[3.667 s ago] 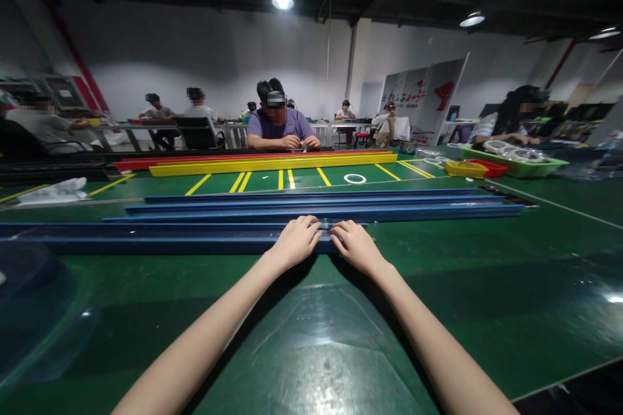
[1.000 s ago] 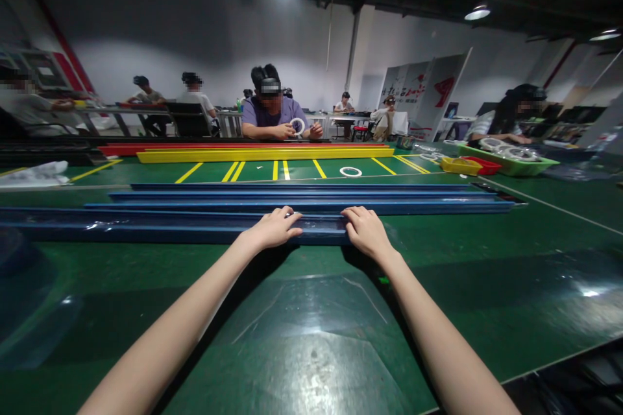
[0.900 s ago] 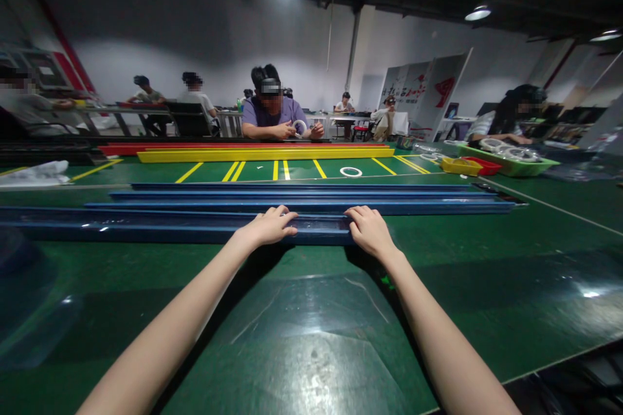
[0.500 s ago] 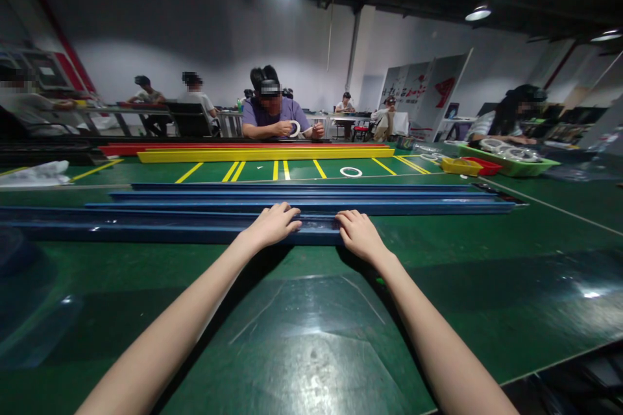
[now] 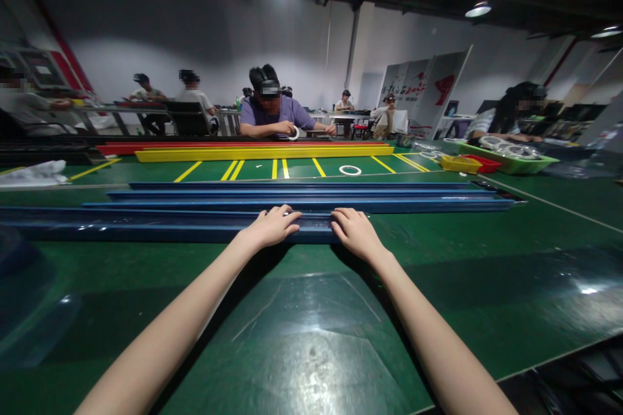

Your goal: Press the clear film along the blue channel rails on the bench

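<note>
Hands rest palm-down on the nearest blue rail (image 5: 160, 227), low in the middle of the frame: left hand (image 5: 271, 227) and right hand (image 5: 354, 233), fingers flat on its top, pressing rather than clamped around it. Three more blue rails (image 5: 311, 198) lie just behind, and I judge the work unfinished. Beyond, a white ring (image 5: 350, 170) sits on the green table (image 5: 487, 272). The board (image 5: 423, 94) at upper right bears unreadable writing.
</note>
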A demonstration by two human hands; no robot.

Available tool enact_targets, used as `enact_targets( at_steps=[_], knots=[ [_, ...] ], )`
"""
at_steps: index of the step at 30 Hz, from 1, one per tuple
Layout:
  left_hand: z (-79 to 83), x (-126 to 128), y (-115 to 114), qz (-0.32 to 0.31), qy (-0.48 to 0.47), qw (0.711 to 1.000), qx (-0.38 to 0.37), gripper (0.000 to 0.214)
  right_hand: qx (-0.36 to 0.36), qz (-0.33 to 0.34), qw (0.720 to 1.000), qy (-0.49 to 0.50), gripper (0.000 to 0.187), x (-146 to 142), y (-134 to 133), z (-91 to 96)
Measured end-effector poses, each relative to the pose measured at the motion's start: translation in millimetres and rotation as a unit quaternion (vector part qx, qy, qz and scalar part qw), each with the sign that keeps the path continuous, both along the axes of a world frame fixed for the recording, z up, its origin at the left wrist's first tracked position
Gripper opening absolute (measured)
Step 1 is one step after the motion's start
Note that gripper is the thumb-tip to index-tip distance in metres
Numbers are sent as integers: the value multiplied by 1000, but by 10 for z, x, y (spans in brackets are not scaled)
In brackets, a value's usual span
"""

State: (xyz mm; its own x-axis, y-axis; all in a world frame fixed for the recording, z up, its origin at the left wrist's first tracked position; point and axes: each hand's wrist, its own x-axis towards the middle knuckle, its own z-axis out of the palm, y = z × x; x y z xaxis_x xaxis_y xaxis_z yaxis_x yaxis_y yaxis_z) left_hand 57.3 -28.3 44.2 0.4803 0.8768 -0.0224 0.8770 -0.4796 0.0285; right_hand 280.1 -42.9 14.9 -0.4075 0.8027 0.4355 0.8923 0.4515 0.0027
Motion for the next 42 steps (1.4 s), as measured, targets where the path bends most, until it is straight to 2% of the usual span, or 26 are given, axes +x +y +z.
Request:
enact_targets(
  at_steps=[8, 14, 17, 25, 35, 38, 42],
  knots=[
    [147, -181, 38, 34, 29, 998, -49, 40, -30, -42, 999, 17, 29, 247, 55, 23],
    [106, -65, 35, -11, -5, 998, 60, 35, -20, -37, 999, 7, 29, 172, 28, 14],
    [48, 20, 11, -44, -26, 996, 76, 36, -10, -30, 999, -5, 30, 77, 6, -7],
    [-96, 12, 48, -39, -41, 998, 33, 42, -27, 12, 1000, -6, 37, -41, 10, -48],
    [78, -183, 105, -11, -22, 999, -47, 43, -27, -28, 999, -1, 33, 140, 9, 43],
    [92, -221, 133, -6, -23, 999, -46, 42, -19, -23, 999, -11, 32, 123, 3, 24],
    [50, -158, 135, -19, -43, 999, 2, 38, -13, -16, 1000, -18, 35, 39, -1, -20]
  ],
)
